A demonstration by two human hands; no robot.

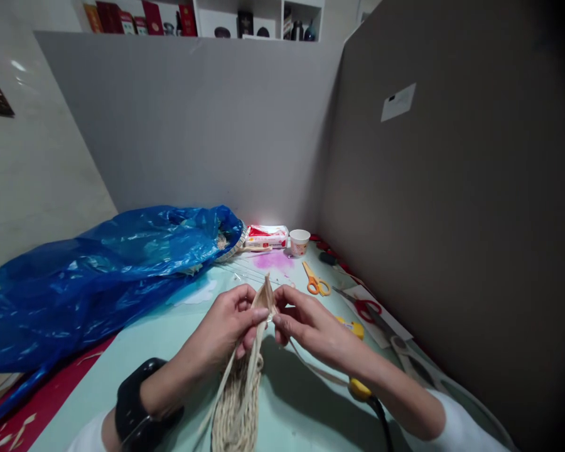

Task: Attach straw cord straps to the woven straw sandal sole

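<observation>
The left hand (235,319) and right hand (304,317) pinched a pale strip (263,295) between them, above the woven piece (236,411). Uneven tension could have torn the dry-looking strip; a loosened pinch could have let its fold open.

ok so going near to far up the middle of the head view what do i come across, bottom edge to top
Braided straw piece, left hand and right hand side by side pinching a pale straw strip, pink stain, red-and-white packet, grey partition, white shelf.
</observation>
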